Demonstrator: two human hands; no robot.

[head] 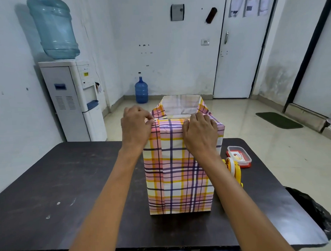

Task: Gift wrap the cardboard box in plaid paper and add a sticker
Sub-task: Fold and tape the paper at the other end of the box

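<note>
A tall box wrapped in pink, yellow and purple plaid paper [178, 173] stands upright on the dark table [69, 194]. Its top end is open, with paper flaps [181, 105] standing up around it and the near flap folded down. My left hand [135, 126] is at the top left corner, its fingertips pinching the paper edge there. My right hand [199, 132] rests on the folded near flap at the top right, fingers curled over the fold. The cardboard itself is hidden under the paper.
A yellow tape dispenser [232, 169] lies right of the box, with a small clear red-lidded container [239, 156] behind it. A black bag [312, 210] hangs off the table's right edge. A water dispenser [73, 98] stands at the back left.
</note>
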